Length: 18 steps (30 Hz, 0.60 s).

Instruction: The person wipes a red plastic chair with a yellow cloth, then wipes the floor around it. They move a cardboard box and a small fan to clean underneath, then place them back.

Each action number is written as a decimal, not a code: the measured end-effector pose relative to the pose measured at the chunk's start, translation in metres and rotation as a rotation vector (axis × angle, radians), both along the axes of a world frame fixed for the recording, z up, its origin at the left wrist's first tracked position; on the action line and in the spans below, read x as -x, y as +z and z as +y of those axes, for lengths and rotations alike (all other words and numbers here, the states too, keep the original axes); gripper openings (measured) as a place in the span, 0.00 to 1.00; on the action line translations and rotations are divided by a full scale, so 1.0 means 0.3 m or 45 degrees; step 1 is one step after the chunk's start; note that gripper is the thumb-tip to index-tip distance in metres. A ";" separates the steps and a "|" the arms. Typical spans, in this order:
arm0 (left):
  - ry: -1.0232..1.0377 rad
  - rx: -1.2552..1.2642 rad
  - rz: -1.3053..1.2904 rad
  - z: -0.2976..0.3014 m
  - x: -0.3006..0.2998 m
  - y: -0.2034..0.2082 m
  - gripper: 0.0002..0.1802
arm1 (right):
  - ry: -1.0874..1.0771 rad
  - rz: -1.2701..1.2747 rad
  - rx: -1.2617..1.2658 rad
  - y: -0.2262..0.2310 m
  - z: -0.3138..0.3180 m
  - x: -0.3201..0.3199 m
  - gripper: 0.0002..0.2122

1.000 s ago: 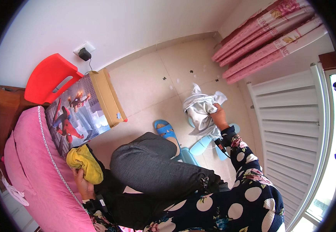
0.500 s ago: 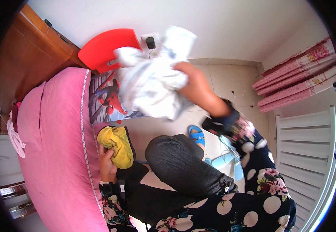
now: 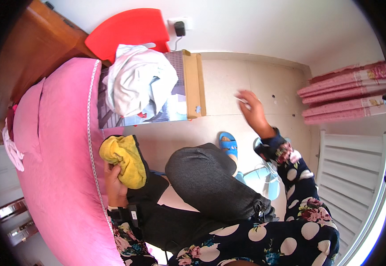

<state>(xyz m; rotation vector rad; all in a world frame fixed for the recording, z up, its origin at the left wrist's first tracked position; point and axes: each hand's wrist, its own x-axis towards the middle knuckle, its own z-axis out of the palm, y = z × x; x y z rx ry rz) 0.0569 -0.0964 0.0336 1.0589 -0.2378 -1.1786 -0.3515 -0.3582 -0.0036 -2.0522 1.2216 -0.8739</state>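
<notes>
A crumpled white cloth (image 3: 142, 80) lies heaped on top of a printed cardboard box (image 3: 195, 84) beside the bed. My right hand (image 3: 254, 111) hangs above the floor to the right of the box, apart from it, with fingers spread and nothing in them. Close to the bed's edge, my left hand (image 3: 114, 179) grips a bunched yellow cloth with dark edging (image 3: 126, 160). The cloth covers part of the left fingers.
A pink-covered bed (image 3: 64, 155) runs along my left. Behind the box stands a red chair back (image 3: 128, 29), near a black plug (image 3: 179, 29) in the wall. Pink curtains (image 3: 344, 95) and a white slatted rail (image 3: 352, 164) are at right. A light-blue object (image 3: 266, 177) sits by my feet.
My right hand has let go of the white cloth, which now rests on the box. The hand has moved right and lower. My left hand keeps hold of the yellow cloth.
</notes>
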 end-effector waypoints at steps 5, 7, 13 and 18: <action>-0.050 -0.148 -0.128 0.009 -0.030 -0.038 0.30 | -0.845 0.580 -0.170 -0.273 0.364 0.722 0.11; -0.274 -0.009 -0.426 -0.003 -0.040 -0.060 0.28 | -1.174 0.721 -0.155 -0.365 0.544 0.937 0.16; -0.111 -0.313 -0.124 -0.092 -0.026 -0.081 0.27 | -1.401 0.600 -0.509 -0.565 0.831 1.039 0.34; -0.180 -0.371 -0.169 -0.141 0.021 -0.091 0.27 | -1.343 0.489 -0.586 -0.643 0.802 0.941 0.31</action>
